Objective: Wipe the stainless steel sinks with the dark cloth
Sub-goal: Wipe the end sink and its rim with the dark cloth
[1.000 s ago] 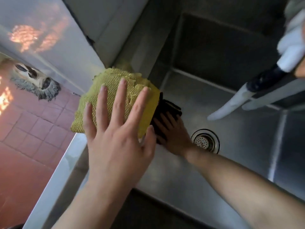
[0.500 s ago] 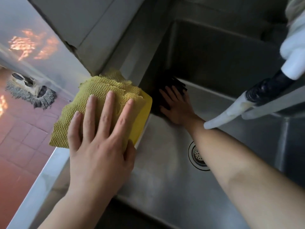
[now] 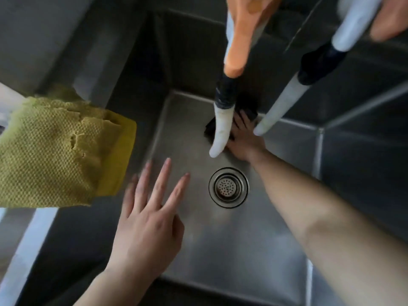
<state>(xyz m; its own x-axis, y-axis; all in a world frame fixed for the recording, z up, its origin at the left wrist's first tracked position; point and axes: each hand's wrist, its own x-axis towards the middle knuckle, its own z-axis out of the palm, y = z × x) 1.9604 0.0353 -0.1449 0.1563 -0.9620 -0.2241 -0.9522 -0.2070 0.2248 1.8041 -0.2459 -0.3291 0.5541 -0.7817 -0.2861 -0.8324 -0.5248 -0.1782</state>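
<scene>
Setting: stainless steel sink [image 3: 198, 239] fills the middle of the frame, seen from above, with a second basin [image 3: 364, 173] past a divider at the right edge.
Drain: I see the round strainer [image 3: 228, 187] at the centre of the basin floor, uncovered.
Spouts: two white faucet hoses [image 3: 221, 131] hang down from the top of the frame, partly hiding what lies beneath.
Dark cloth: I find the dark cloth [image 3: 248, 112] at the far edge of the floor, upper centre, where floor meets back wall.
Right hands: my right hand [image 3: 245, 142] lies flat on the cloth, fingers spread, pressing rather than gripping.
Left hands: my left hand [image 3: 152, 221] hovers open at lower left, fingers splayed, holding nothing.
Yellow cloth: a yellow cloth [image 3: 55, 155] lies on the counter rim at the left, untouched by either hand.
Progress: I judge the wipe is mid-way in this basin; the far corner is being worked now.
Remaining: I cannot tell which surfaces are already clean; the right basin looks yet to be reached.
</scene>
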